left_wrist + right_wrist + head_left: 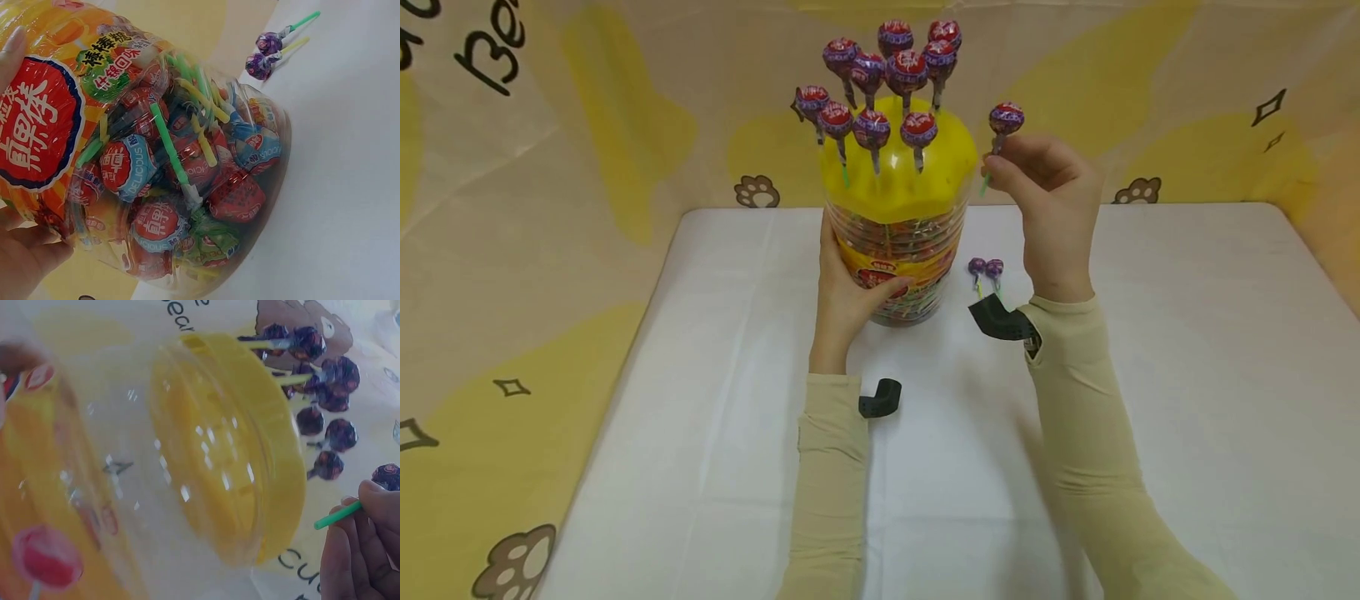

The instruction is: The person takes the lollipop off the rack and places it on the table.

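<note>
My left hand [841,304] grips the side of a clear plastic candy jar [883,250], its thumb lying across the orange label. Wrapped lollipops show through the wall of the jar [169,169] in the left wrist view. Several purple-and-red lollipops [907,72] stand by their sticks in the yellow lid [898,200]. Just right of the lid, my right hand [1056,196] pinches another purple-and-red lollipop [1006,118] between thumb and fingers, candy end up. Its green stick [337,515] points down past the fingertips, apart from the lid.
Two more purple lollipops [994,268] lie side by side on the white tabletop [1187,375], right of the jar's base. A cream-and-yellow patterned cloth [685,108] hangs behind the table. Each sleeved wrist carries a black camera mount [882,398].
</note>
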### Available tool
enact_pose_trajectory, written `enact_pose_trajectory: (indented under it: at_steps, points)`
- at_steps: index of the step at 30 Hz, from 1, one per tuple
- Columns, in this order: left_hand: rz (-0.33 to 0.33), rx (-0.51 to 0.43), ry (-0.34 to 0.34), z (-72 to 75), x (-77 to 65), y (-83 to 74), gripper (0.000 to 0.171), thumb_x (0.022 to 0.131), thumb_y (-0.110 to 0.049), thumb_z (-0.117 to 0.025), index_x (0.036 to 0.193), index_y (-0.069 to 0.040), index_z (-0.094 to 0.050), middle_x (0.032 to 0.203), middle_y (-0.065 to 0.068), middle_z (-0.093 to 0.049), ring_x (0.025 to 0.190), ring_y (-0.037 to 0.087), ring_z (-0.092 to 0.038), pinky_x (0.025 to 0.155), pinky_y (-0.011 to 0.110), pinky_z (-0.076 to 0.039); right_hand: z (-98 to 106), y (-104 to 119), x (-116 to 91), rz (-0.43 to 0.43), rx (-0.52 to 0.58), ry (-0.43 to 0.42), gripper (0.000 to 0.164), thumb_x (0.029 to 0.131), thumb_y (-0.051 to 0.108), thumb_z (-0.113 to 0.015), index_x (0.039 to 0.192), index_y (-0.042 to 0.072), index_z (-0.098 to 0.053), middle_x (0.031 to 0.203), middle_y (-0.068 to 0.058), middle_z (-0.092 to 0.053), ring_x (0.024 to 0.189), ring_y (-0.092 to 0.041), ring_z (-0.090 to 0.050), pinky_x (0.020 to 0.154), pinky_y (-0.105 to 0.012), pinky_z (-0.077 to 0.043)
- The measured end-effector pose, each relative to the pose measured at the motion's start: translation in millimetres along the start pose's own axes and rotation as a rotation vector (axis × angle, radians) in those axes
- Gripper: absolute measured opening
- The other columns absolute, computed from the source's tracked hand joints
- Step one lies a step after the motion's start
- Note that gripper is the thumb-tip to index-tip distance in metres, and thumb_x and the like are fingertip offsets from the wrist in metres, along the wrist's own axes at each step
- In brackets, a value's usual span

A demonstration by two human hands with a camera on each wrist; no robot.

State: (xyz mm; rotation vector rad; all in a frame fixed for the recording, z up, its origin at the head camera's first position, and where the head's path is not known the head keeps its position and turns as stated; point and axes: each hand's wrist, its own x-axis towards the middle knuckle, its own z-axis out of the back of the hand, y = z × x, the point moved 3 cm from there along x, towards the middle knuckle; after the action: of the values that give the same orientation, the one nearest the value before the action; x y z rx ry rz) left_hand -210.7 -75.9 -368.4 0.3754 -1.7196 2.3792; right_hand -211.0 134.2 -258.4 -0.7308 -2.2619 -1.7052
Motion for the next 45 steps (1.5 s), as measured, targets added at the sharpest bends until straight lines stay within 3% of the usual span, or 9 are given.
enact_pose_trajectory:
  at_steps: [3,9,16,26,36,45]
  points:
    - [0.003,0.000,-0.001,-0.5,0.4,0.7,0.114,0.073,-0.030,-0.082,0.152,-0.025,0.000,0.153,0.001,-0.019,0.137,0.014,-0.024,0.114,0.033,-0.020,10,-5,-2,0.005,-0.004,-0.010,0.007,0.080,-0.004,-0.072,0.086,-0.002,-0.072,0.086,-0.012,-0.066,0.076,-0.024,-0.064,0.074,-0.028,-0.056]
    - [0.000,-0.006,-0.002,-0.9,-0.1,0.9,0.113,0.073,-0.029,-0.082,0.152,-0.023,0.000,0.152,0.001,-0.020,0.136,0.014,-0.025,0.114,0.033,-0.021,30,-16,-8,-0.102,-0.001,-0.034,0.010,0.078,-0.004,-0.074,0.088,-0.005,-0.072,0.085,-0.012,-0.068,0.074,-0.022,-0.064,0.072,-0.025,-0.056]
    - [-0.008,-0.007,0.004,-0.9,0.4,0.5,0.113,0.074,-0.030,-0.081,0.152,-0.024,0.001,0.152,-0.001,-0.020,0.136,0.011,-0.025,0.114,0.030,-0.021,49,-32,-18,-0.168,-0.093,-0.054,0.006,0.078,-0.002,-0.074,0.083,-0.004,-0.073,0.081,-0.010,-0.069,0.071,-0.019,-0.065,0.071,-0.024,-0.056]
    - [-0.005,-0.003,0.012,-1.4,0.4,0.9,0.113,0.074,-0.029,-0.081,0.152,-0.023,0.001,0.153,0.000,-0.019,0.137,0.011,-0.024,0.114,0.030,-0.020,74,-49,-18,-0.248,-0.177,-0.038,0.010,0.080,-0.002,-0.072,0.089,-0.007,-0.072,0.081,-0.008,-0.070,0.069,-0.018,-0.067,0.069,-0.022,-0.056]
    - [-0.022,-0.005,0.000,0.6,2.2,1.2,0.114,0.073,-0.028,-0.082,0.151,-0.023,0.001,0.152,0.000,-0.020,0.136,0.011,-0.025,0.114,0.029,-0.020,95,-71,-17,-0.431,-0.310,0.000,0.007,0.084,-0.001,-0.068,0.089,-0.005,-0.071,0.077,-0.001,-0.069,0.069,-0.013,-0.068,0.067,-0.018,-0.055]
    - [-0.023,-0.020,0.005,-0.2,1.6,1.0,0.113,0.074,-0.026,-0.081,0.152,-0.022,0.000,0.152,0.002,-0.021,0.136,0.014,-0.026,0.114,0.030,-0.020,117,-104,-21,-0.559,-0.297,-0.009,0.006,0.085,-0.008,-0.063,0.086,-0.004,-0.069,0.073,-0.001,-0.069,0.067,-0.012,-0.068,0.064,-0.020,-0.056]
